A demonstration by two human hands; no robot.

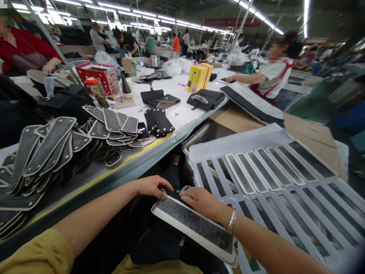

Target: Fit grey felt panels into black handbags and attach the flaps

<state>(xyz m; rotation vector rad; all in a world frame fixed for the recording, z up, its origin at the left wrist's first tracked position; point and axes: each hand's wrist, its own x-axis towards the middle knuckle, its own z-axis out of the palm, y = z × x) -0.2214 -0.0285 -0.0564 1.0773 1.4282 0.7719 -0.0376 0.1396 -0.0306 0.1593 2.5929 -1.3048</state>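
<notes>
A long dark panel with a cream edge (196, 224) lies tilted over the lap, against black material with a small metal fitting (182, 241); it looks like part of a black bag. My left hand (152, 186) pinches its far left corner, thumb and fingers closed on the edge. Beside it, my right hand (201, 203) is closed over the far long edge, its fingertips close to a small clear-wrapped metal piece (184, 188). The palm and wrist cover part of that edge. A bracelet (232, 220) circles the right wrist.
Left, a table holds a heap of cream-edged black pieces (51, 148), black tabs (159, 121), a black bag (207, 99) and a yellow box (199, 78). At right, a slotted white board (239, 140) carries several cream-edged panels (265, 167). Co-workers sit beyond.
</notes>
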